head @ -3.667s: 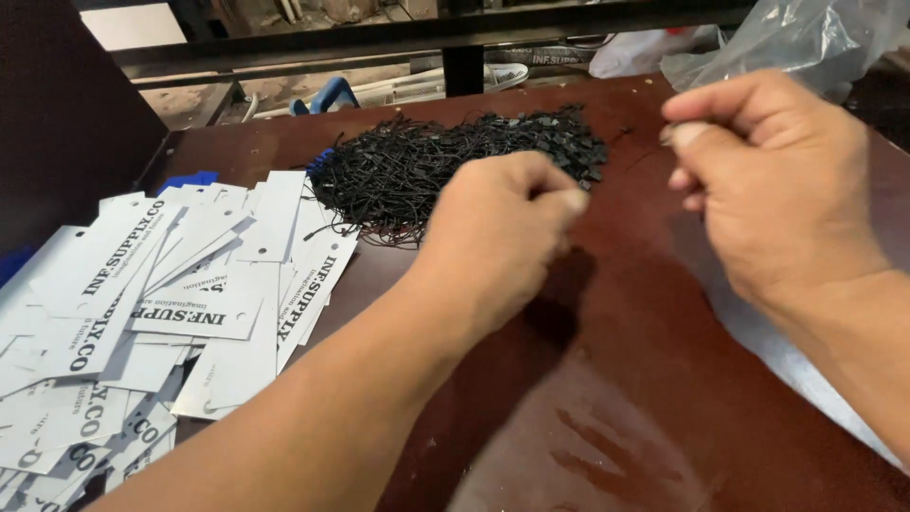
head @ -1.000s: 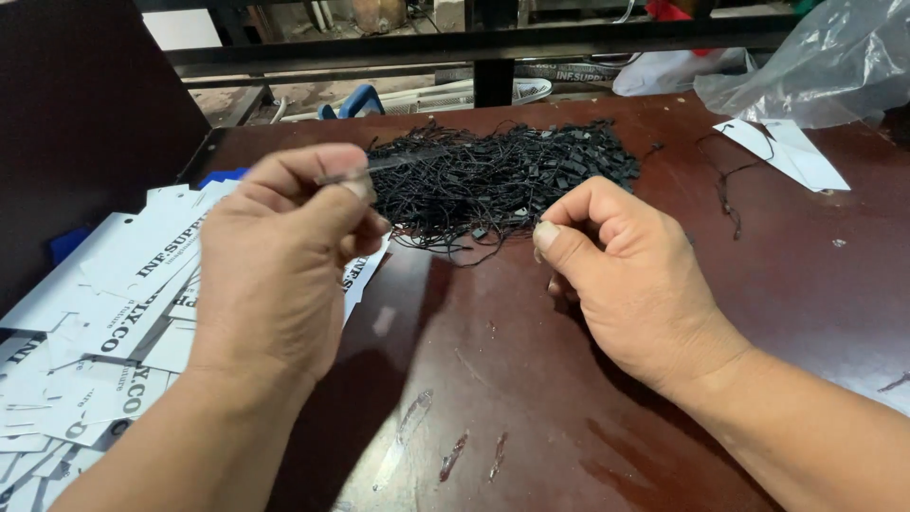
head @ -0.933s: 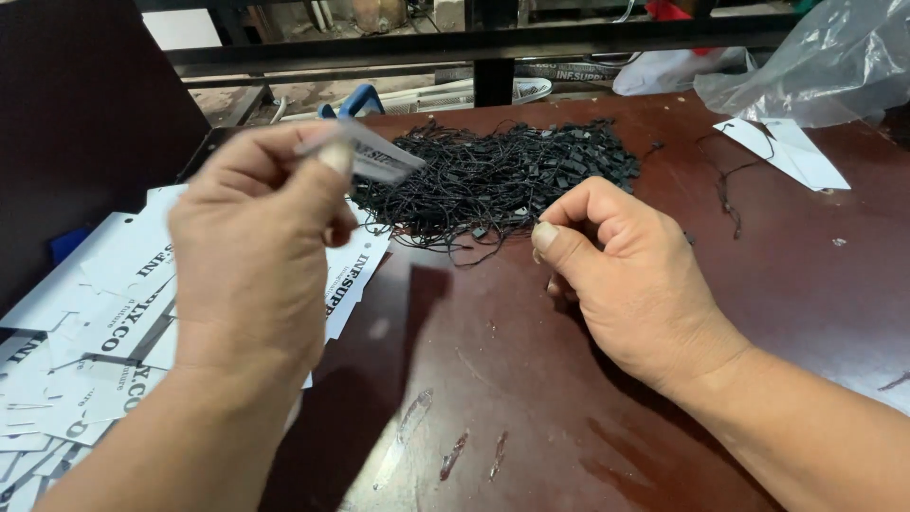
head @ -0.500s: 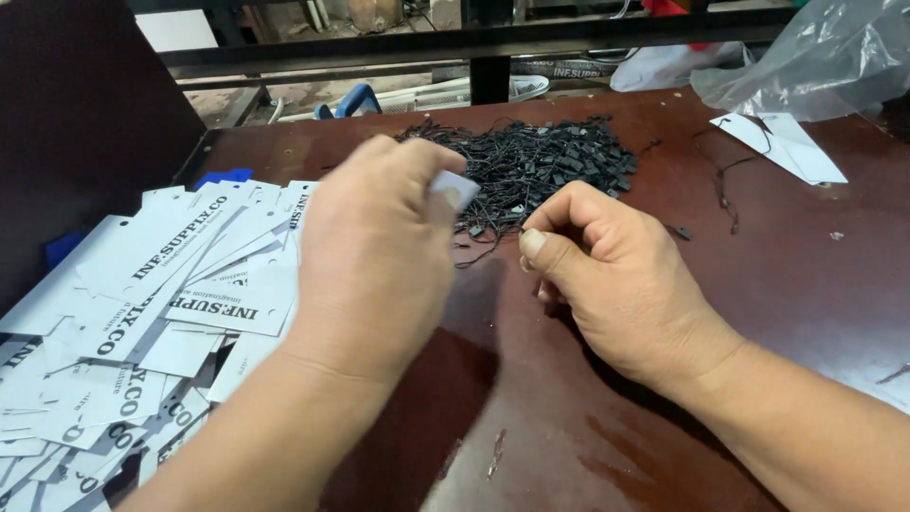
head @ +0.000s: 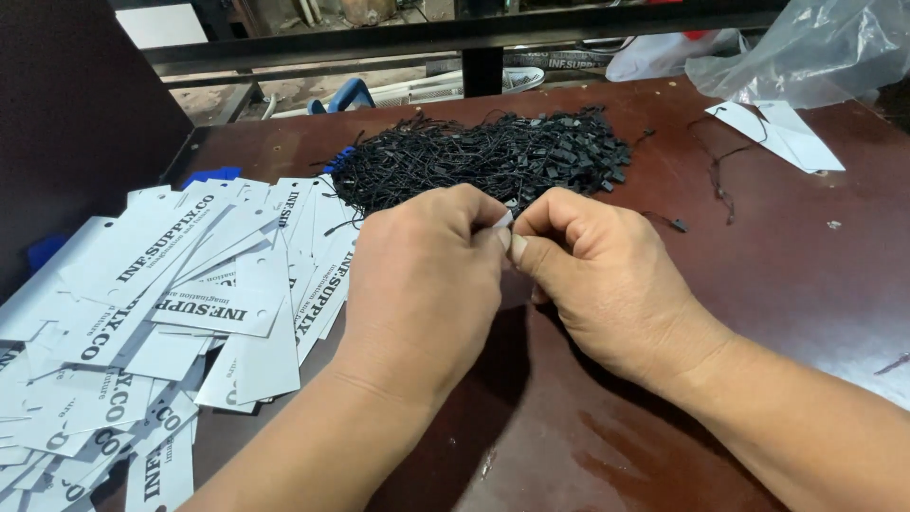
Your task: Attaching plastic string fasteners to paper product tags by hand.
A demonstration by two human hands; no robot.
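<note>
My left hand [head: 427, 284] and my right hand [head: 597, 275] meet fingertip to fingertip over the dark red-brown table [head: 777, 246]. Between them a small white card tag [head: 502, 219] shows only as a corner; the left fingers pinch it. My right fingers are pinched closed against that corner; whether they hold a black string is hidden. Just beyond the hands lies a heap of black string loops with small plastic ends [head: 483, 156]. A spread of white printed card tags [head: 171, 303] covers the table to the left.
At the far right lie two white tags with a loose black string [head: 777, 133], and a clear plastic bag [head: 806, 47] sits behind them. A dark metal rail [head: 455, 38] runs along the table's far edge. A dark panel [head: 76, 123] stands at the left.
My left hand carried a white tag from the left pile rightward and down to my right hand. Both hands now touch in front of the string heap.
</note>
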